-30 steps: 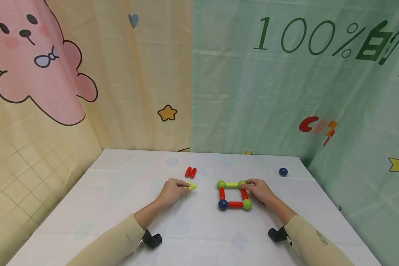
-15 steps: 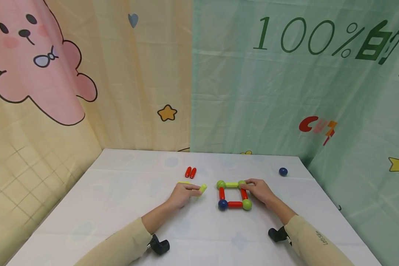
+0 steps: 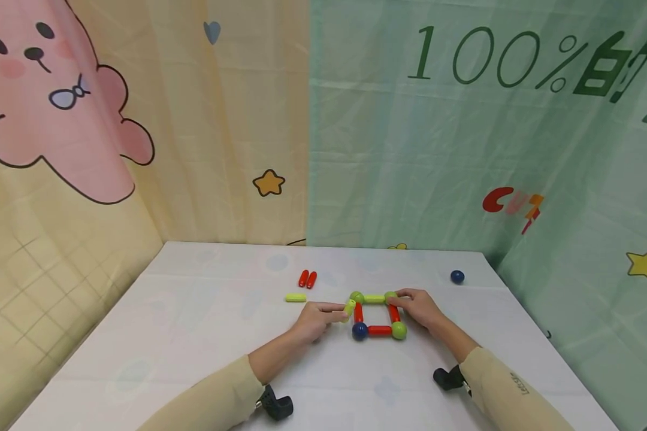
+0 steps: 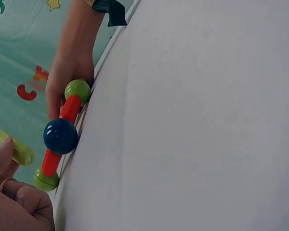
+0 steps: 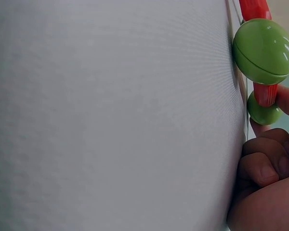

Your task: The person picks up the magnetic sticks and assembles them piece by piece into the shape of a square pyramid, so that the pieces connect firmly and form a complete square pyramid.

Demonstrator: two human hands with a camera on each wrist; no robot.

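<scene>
My left hand (image 3: 314, 321) pinches a yellow-green rod (image 4: 19, 150) between thumb and fingers, tilted up off the table. This rod is close beside the left side of a square made of rods and balls, apart from the balls in the left wrist view. The square has three green balls, a blue ball (image 3: 360, 331) at its near left corner, red rods such as the near one (image 3: 380, 330), and a yellow-green far rod (image 3: 374, 299). My right hand (image 3: 422, 308) grips the square at its far right green ball (image 3: 390, 296), thumb by the red rod (image 5: 266, 94).
On the white table (image 3: 215, 335), a loose yellow-green rod (image 3: 295, 297) lies left of the square. Two red rods (image 3: 308, 279) lie side by side behind it. A loose blue ball (image 3: 457, 276) is at the far right. Printed curtains (image 3: 237, 120) stand behind.
My left hand has lifted one yellow-green rod and carried it right to the square, leaving another yellow-green rod lying behind. My right hand keeps its hold on the square.
</scene>
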